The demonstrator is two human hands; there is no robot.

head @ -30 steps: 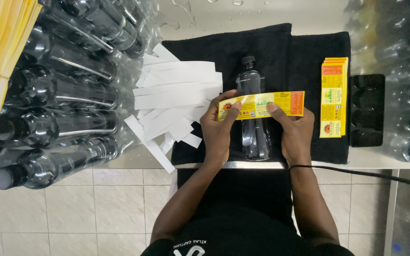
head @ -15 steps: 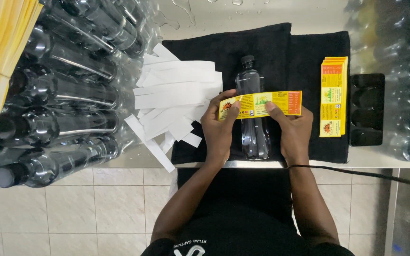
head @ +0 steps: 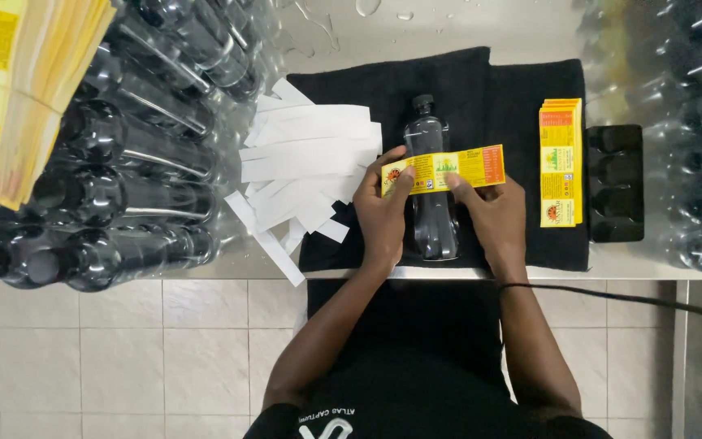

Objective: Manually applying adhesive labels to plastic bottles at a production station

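Both hands pinching a yellow label (head: 444, 170) across a clear bottle (head: 433, 191) lying on a black towel (head: 522, 89) on the counter (head: 448, 24), left hand (head: 381, 213) at its left end, right hand (head: 487, 215) mid-label, white strips (head: 306, 158) beside, label stack (head: 561, 162) right

1. Left of the left hand (head: 382, 213), white backing strips (head: 306, 167) crowd the black towel's (head: 522, 89) edge.
2. Right of the right hand (head: 489, 218), bare towel lies open up to the yellow label stack (head: 561, 162).
3. Wrapped bottle packs (head: 123, 154) wall off the far left.

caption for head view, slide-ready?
Both hands, left hand and right hand, press a yellow label across a clear bottle on black cloth.
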